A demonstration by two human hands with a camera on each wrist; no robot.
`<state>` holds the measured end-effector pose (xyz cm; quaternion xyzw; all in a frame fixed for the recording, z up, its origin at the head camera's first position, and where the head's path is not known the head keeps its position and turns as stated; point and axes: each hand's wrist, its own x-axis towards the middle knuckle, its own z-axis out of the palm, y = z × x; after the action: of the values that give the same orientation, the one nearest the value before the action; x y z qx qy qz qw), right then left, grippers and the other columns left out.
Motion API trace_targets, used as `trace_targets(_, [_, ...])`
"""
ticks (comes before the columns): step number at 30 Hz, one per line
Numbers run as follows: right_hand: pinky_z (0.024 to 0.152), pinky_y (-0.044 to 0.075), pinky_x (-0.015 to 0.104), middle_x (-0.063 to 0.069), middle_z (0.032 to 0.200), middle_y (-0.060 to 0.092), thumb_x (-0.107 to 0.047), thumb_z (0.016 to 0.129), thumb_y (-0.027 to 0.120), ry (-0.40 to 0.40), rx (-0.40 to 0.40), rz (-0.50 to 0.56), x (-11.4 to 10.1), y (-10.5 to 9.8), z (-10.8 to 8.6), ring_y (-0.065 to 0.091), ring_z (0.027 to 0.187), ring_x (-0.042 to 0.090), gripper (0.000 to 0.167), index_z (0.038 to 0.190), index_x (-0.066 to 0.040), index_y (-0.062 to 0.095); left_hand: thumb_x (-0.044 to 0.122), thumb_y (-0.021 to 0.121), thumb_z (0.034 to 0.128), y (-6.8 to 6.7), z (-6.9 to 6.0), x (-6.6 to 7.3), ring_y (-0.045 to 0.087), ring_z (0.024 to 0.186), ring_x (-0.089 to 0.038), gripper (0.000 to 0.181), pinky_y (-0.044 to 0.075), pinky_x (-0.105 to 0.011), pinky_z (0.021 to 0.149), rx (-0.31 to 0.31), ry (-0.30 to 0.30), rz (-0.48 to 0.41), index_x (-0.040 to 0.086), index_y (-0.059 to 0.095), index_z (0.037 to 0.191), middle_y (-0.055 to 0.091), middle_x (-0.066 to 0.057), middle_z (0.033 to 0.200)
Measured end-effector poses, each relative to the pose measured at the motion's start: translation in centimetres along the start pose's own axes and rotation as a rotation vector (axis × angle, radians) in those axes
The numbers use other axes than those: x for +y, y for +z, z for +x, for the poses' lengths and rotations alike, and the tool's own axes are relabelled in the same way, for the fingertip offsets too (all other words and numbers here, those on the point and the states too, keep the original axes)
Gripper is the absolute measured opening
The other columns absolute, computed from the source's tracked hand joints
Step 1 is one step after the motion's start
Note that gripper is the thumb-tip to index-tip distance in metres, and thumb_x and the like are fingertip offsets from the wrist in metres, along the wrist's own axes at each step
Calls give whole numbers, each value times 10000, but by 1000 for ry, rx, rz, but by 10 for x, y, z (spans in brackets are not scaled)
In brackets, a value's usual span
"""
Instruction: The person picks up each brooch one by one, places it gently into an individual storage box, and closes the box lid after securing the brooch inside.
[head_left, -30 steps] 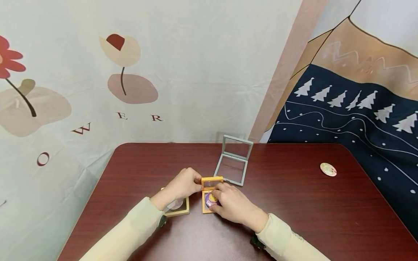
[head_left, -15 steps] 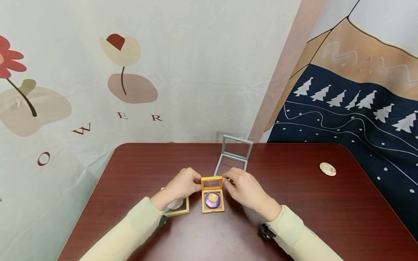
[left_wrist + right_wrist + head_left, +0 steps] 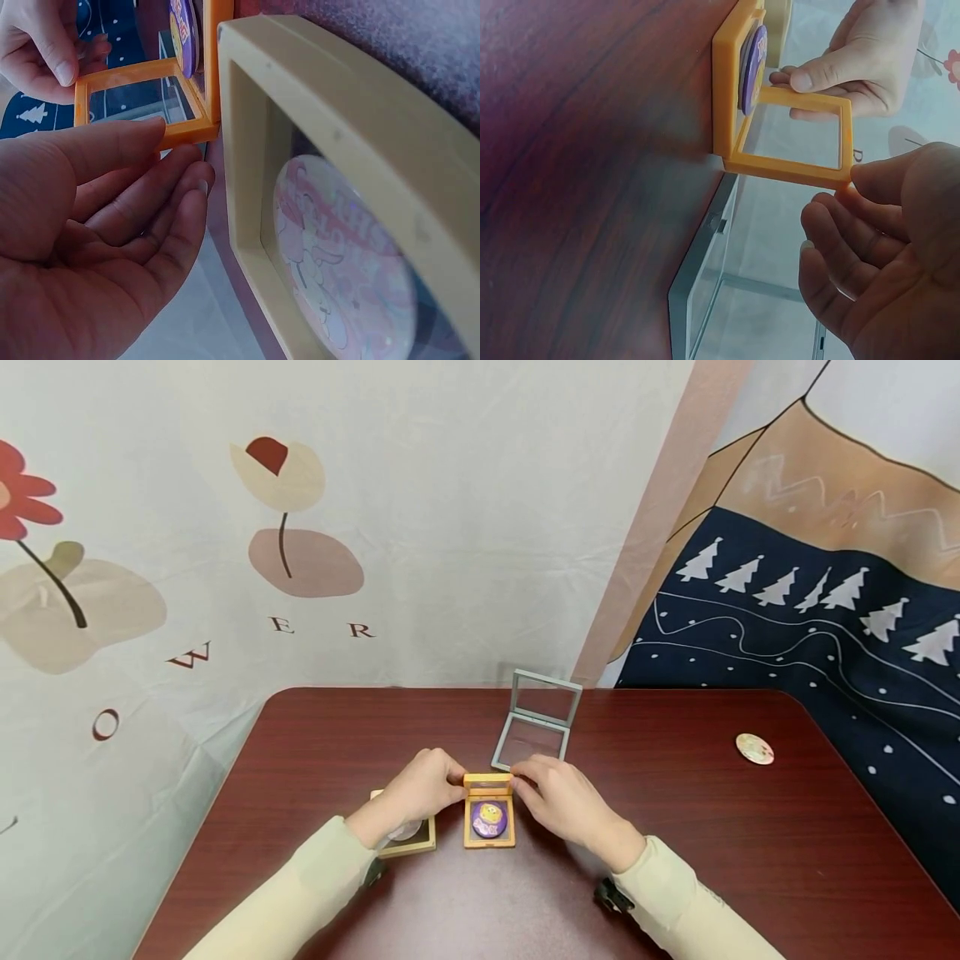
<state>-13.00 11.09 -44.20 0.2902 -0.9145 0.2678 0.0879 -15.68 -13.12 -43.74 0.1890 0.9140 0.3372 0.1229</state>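
Observation:
A small orange display case stands with its clear-windowed lid raised, and a round purple pin badge with a yellow cartoon figure lies in its base. My left hand pinches the left edge of the lid between thumb and fingers, as the left wrist view shows. At the lid's right corner, my right hand pinches the orange rim with thumb and forefinger. Beneath my left wrist lies a beige case with a pale pink round badge inside, partly hidden in the head view.
Behind the orange case, a larger grey display case stands with its lid up, close to my right fingers. Another round badge lies far to the right on the dark red table. A printed cloth hangs behind.
My right hand has left the purple badge and moved to the right corner of the orange lid. The lid has since tilted slightly lower. My left hand keeps its pinch.

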Motion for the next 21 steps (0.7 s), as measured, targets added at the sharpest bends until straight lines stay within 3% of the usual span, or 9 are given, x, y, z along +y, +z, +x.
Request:
trace_targets(9, [806, 590, 388, 15, 1018, 758, -115, 958, 766, -11, 13, 7, -4, -1, -9, 711, 921, 146, 113, 1066, -83, 775, -6, 749, 900, 3, -10, 6, 509, 629, -80, 112, 430, -248, 593, 8, 0, -52, 54, 832, 944, 752, 15, 834])
trace_targets(21, [787, 592, 370, 18, 1012, 768, -104, 961, 761, -42, -37, 20, -8, -1, -21, 713, 912, 134, 140, 1096, -67, 771, 59, 805, 886, 6, -30, 15, 562, 689, -96, 192, 480, -252, 635, 53, 69, 47, -22, 808, 1060, 788, -92, 939])
